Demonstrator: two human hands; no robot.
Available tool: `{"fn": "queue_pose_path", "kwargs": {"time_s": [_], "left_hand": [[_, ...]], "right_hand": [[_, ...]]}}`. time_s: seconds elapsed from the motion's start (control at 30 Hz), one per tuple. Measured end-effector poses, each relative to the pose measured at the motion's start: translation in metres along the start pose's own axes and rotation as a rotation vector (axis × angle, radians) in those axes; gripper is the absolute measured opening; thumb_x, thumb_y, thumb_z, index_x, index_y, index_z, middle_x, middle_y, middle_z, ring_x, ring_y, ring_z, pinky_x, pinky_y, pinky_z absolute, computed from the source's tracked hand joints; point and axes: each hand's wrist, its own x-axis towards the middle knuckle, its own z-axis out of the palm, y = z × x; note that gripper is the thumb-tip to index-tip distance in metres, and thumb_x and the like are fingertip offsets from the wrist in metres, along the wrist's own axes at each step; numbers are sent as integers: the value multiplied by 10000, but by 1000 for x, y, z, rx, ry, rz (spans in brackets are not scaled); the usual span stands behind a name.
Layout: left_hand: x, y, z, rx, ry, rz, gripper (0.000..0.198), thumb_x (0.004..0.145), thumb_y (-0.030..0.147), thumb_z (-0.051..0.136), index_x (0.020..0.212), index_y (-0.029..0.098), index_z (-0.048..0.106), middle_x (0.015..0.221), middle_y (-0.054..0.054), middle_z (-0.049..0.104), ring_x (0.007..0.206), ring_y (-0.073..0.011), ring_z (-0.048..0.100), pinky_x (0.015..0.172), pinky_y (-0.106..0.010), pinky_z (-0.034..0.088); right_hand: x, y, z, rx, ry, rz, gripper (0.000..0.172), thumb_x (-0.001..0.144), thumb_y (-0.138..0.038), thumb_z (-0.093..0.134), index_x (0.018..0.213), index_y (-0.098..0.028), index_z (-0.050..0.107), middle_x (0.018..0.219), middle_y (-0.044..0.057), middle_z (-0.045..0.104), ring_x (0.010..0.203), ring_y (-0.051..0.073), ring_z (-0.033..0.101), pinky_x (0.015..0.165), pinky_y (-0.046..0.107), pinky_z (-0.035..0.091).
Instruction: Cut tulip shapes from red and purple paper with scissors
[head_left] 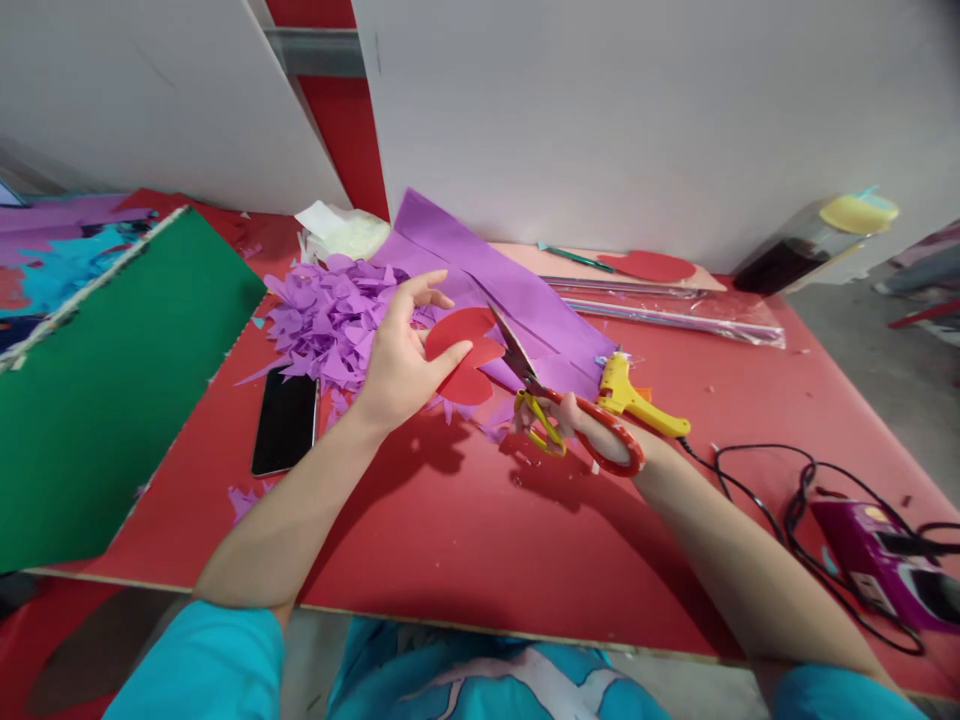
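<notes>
My left hand [405,355] pinches a red paper piece [469,340] with rounded lobes, holding it up above the table. In my right hand [577,420] is a pair of scissors [611,430] with one red and one yellow handle loop. The blades point up and away, spread a little, close to the right side of the red paper. Behind my left hand lies a heap of purple paper scraps [330,310]. A purple paper sheet [487,270] stretches beyond both hands.
A black phone [285,422] lies left on the red table [450,540], beside a large green board [127,400]. To the right are a yellow glue gun [637,400], cords and a purple power strip [877,560]. A bottle of dark liquid [795,245] stands at the back right.
</notes>
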Motion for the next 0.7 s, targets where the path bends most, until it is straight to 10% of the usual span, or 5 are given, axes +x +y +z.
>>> {"fn": "queue_pose_path", "kwargs": {"time_s": [0.37, 0.7], "left_hand": [[-16, 6, 26, 150, -98, 20, 666, 687, 78, 689, 1260, 279, 414, 1078, -49, 553, 775, -140, 581, 567, -237, 515], [-27, 9, 41, 125, -80, -115, 630, 718, 75, 639, 1269, 236, 379, 1098, -72, 569, 828, -142, 603, 739, -307, 530]], "right_hand": [[27, -15, 28, 674, 298, 37, 377, 672, -411, 707, 730, -232, 380, 590, -77, 421, 475, 94, 446, 510, 267, 413], [38, -20, 21, 213, 518, 0, 305, 653, -260, 615, 746, -242, 324, 797, 2, 425, 699, 169, 474, 653, 329, 447]]}}
